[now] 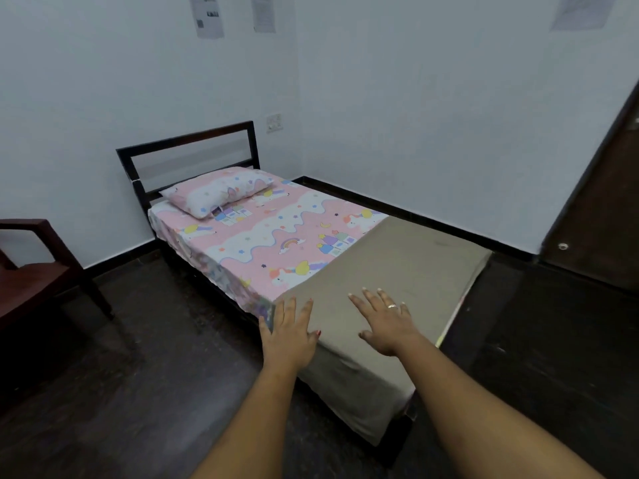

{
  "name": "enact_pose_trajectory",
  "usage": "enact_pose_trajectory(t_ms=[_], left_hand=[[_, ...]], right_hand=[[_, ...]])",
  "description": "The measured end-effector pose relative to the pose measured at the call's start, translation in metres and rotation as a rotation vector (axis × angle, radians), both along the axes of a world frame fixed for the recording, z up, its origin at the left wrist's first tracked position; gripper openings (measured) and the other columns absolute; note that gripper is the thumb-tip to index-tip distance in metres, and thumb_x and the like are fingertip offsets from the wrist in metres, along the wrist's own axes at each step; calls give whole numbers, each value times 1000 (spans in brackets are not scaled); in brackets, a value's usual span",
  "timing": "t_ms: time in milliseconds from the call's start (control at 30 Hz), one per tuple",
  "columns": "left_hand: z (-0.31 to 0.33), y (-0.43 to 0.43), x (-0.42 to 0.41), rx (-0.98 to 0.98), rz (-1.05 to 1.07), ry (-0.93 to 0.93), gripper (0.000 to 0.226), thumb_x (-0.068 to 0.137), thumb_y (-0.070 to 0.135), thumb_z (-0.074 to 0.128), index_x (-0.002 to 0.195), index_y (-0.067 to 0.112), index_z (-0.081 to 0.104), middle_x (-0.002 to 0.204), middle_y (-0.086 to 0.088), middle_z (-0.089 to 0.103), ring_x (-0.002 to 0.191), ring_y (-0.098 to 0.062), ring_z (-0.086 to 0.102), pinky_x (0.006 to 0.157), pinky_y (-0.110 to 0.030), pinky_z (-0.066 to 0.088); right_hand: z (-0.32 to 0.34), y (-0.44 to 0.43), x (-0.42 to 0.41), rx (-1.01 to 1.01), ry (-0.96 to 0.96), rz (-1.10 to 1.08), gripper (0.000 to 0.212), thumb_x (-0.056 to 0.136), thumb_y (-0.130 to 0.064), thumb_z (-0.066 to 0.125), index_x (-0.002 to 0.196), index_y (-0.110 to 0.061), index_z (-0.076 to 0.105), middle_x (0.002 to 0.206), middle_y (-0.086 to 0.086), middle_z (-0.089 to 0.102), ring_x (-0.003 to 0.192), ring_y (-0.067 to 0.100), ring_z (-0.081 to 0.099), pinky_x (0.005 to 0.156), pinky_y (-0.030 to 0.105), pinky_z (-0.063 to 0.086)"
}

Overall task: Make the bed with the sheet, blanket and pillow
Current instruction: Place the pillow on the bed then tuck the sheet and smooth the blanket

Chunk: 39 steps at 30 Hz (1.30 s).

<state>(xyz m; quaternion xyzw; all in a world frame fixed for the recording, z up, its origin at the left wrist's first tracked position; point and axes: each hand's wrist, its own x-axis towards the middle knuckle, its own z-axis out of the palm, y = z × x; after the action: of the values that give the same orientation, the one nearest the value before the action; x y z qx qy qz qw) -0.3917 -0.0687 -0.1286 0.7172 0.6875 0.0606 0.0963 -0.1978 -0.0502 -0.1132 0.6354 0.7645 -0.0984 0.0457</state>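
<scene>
bedroom | single bed (pixel 188 137) under left hand (pixel 288 328), pillow (pixel 218 191) beyond it | chair (pixel 31 274) to its left | door (pixel 601 209) past right hand (pixel 387 323)

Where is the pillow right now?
In the head view the pillow lies left of centre, on the patterned sheet just in front of the dark headboard, at the opposite end from the grey blanket.
</scene>
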Motion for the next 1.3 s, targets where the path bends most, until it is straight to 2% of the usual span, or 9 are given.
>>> enact_pose_trajectory(t_ms=[267, 533, 767, 967, 1200, 1300], left_hand=[[-3, -25, 56, -6, -70, 6, 62, 98, 48, 34, 150, 35, 2, 160, 1, -3, 146, -20, -10, 114, -57, 1], [-21, -21, 106, -80, -70, 10, 62, 98, 46, 34, 150, 35, 3, 160, 1, -4, 146, -21, -12, 113, -58, -2], [-59, 0, 176, -194, 42, -8, 62, 98, 46, 34, 151, 35, 3, 160, 1, -4, 146, -21, -12, 113, -58, -2], [-121, 27, 231, -342, 236, -103, 63, 98, 46, 33, 151, 34, 1, 160, -1, -5, 146, -22, -12, 113, -56, -3], [-199, 26, 265, -489, 391, -244, 62, 98, 48, 33, 151, 35, 3, 160, 1, -7, 145, -22, -13, 113, -57, -5], [-228, 33, 266, -514, 464, -271, 62, 98, 48, 34, 151, 35, 4, 160, 2, -5, 146, -21, -12, 113, -56, -4]], right_hand=[[-11, -31, 39, -16, -7, -3, 75, 97, -39, 46, 151, -39, -6, 160, -8, -7, 148, 22, -4, 114, 55, 12], [-35, -21, 85, -86, 15, 14, 75, 97, -39, 45, 151, -39, -7, 160, -8, -8, 148, 22, -5, 115, 54, 11], [-75, 19, 155, -155, -2, 93, 74, 97, -40, 45, 151, -39, -6, 161, -8, -6, 148, 22, -3, 114, 54, 13], [-149, 66, 204, -279, 0, 200, 72, 97, -40, 45, 151, -39, -2, 161, -7, -2, 148, 22, 0, 116, 53, 13], [-222, 103, 217, -427, -22, 295, 69, 98, -38, 42, 151, -39, -1, 161, -8, -1, 148, 21, 0, 115, 55, 10], [-245, 132, 210, -434, -43, 353, 69, 98, -40, 42, 152, -37, -1, 161, -7, -1, 148, 21, 1, 115, 54, 12]])
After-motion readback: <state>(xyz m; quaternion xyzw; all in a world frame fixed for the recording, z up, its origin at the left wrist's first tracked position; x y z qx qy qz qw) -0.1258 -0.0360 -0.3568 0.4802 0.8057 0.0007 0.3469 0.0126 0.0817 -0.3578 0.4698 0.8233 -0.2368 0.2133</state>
